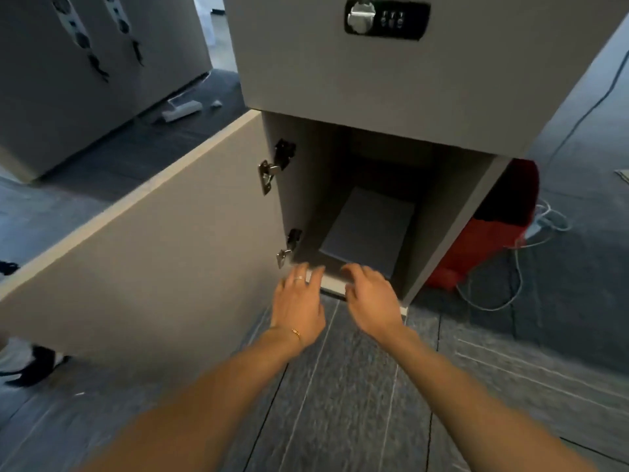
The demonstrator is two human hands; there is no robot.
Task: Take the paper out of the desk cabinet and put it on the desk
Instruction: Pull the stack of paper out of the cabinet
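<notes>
While cabinet door [143, 240] open: 2 empty hands, left hand [299, 303] & right hand [372, 298], 1 paper stack [369, 229] inside.

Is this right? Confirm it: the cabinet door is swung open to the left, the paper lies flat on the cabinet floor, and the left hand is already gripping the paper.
Not quite. The head view shows the left hand open at the cabinet's front edge, not gripping the paper, which lies untouched further inside. The rest holds: the cabinet door is swung open to the left and the paper lies flat on the cabinet floor.

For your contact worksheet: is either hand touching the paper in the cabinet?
Apart. The head view shows the left hand and right hand at the cabinet's front edge, with bare floor before the paper.
</notes>
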